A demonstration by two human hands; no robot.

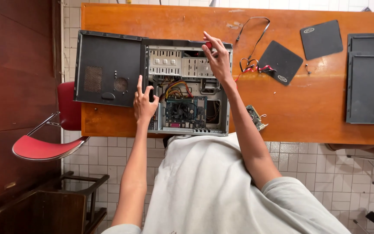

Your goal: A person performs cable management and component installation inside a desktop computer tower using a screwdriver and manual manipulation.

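An open desktop computer case point(226, 86) lies on its side on the orange wooden table point(308, 108), showing a motherboard with a fan point(182, 112) and coloured wires. My left hand point(144, 103) rests on the case's left edge with the index finger raised. At the case's far right corner, near the drive bays point(180, 65), my right hand point(216, 56) grips a red-handled tool point(208, 44), mostly hidden by the fingers.
The removed black side panel point(109, 69) lies left of the case. Two black mouse pads point(282, 61) point(321, 39), cables point(252, 65), a small circuit card point(255, 118) and more dark panels point(371, 82) lie to the right. A red chair point(44, 147) stands at the left.
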